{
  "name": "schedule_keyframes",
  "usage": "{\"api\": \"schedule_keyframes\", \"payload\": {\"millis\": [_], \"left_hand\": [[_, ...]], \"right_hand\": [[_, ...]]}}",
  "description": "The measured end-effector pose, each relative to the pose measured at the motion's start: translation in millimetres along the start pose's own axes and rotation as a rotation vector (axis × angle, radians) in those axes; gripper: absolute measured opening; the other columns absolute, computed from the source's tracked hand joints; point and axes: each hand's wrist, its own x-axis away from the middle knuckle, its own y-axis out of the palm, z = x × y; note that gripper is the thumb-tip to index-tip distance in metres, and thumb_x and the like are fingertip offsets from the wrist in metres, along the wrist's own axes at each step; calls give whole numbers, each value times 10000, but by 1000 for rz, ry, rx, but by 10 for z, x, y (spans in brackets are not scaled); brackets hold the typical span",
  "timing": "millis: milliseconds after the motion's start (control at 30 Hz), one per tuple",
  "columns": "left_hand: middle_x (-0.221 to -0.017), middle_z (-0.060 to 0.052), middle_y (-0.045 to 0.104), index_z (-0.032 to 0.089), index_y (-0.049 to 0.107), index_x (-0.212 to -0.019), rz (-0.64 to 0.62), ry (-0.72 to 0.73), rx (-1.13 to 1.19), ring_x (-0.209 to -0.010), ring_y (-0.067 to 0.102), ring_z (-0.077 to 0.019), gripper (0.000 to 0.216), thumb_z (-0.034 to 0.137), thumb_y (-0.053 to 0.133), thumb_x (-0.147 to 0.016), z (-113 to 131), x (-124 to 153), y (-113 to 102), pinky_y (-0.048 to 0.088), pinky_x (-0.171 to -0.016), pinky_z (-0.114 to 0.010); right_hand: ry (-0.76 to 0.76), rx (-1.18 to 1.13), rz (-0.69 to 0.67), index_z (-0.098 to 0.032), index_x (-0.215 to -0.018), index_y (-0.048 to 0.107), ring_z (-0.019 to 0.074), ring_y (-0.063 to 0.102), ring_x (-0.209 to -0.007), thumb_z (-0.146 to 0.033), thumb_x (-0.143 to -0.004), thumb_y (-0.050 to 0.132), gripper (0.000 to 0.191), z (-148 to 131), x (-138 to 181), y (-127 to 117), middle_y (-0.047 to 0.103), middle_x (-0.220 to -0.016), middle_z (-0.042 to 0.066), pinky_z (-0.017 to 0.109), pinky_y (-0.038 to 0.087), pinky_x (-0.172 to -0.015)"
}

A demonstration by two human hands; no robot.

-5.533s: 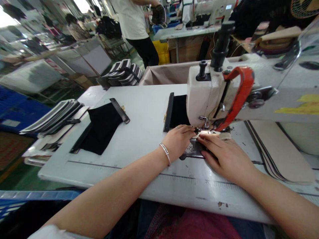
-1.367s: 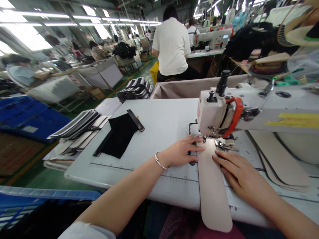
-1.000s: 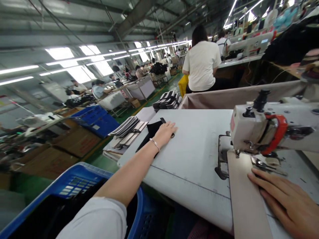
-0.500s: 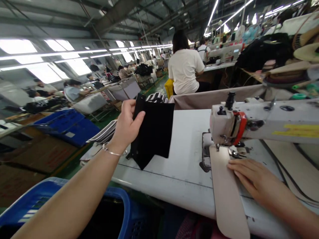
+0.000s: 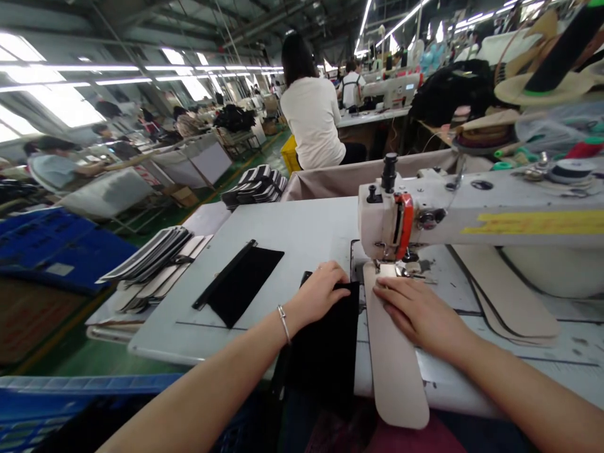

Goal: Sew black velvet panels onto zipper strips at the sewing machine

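Observation:
My left hand [image 5: 321,290] grips the upper edge of a black fabric piece [image 5: 325,352], which hangs over the table's front edge. Just right of it, a long beige panel [image 5: 395,358] with rounded corners lies with its top end beneath the needle area of a white sewing machine [image 5: 384,220]. My right hand [image 5: 418,311] rests flat on that panel near the presser foot, fingers stretched out. Another black fabric piece [image 5: 248,283], with a stiff strip along one edge, lies on the white table [image 5: 189,340] to the left.
Stacked striped panels [image 5: 151,258] sit at the table's left, with another striped stack [image 5: 257,185] behind. Beige panels [image 5: 514,296] lie under the machine arm. A blue basket [image 5: 85,384] stands at lower left. A person in a white shirt [image 5: 311,123] sits ahead.
My left hand has come down and right, bringing a black fabric piece beside the beige panel. A black piece now lies on the table at left. My right hand stays on the panel.

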Motion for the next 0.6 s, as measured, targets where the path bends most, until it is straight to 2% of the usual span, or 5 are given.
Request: {"api": "schedule_keyframes", "payload": {"millis": [100,167,267,400,600], "left_hand": [[-1054,-42,729,187,699,-1059,-40,-3,262,-1001,661,-203,161,270,612,-953,-17,-68,-64,510,-964,-350],[-1086,-42,747,195,726,-1096,-78,27,341,-1013,679,-193,203,265,587,-966,15,-165,-62,502,-970,-332],[-973,-34,763,194,767,-1013,-97,5,305,-893,696,-183,169,212,626,-922,124,-371,38,520,-848,-299],[-794,-17,743,167,755,-820,-4,-104,243,-720,665,-164,33,200,750,-819,250,-573,219,478,-652,-246],[-805,-39,743,158,754,-856,96,-124,155,-711,658,-164,80,182,679,-867,292,-574,282,434,-615,-243]], "right_hand": [[1,-6,-22,-217,-1404,556,280,546,-1304,-234,-1022,488,388,-30,-20,-33,584,-1434,106,550,485,-1082],[9,-20,-17,-204,-1391,556,288,557,-1290,-244,-1023,491,376,-44,-27,-47,594,-1414,122,561,490,-1072],[40,-39,33,-165,-1396,525,308,550,-1299,-256,-1002,527,404,-58,-22,-56,581,-1415,157,572,491,-1071],[32,-12,4,-146,-1388,513,316,538,-1299,-230,-1011,507,387,-75,-14,-64,551,-1442,158,554,487,-1079],[51,-15,-6,-152,-1389,513,300,557,-1249,-234,-1032,479,368,-83,-11,-66,569,-1419,138,523,515,-1035]]}}
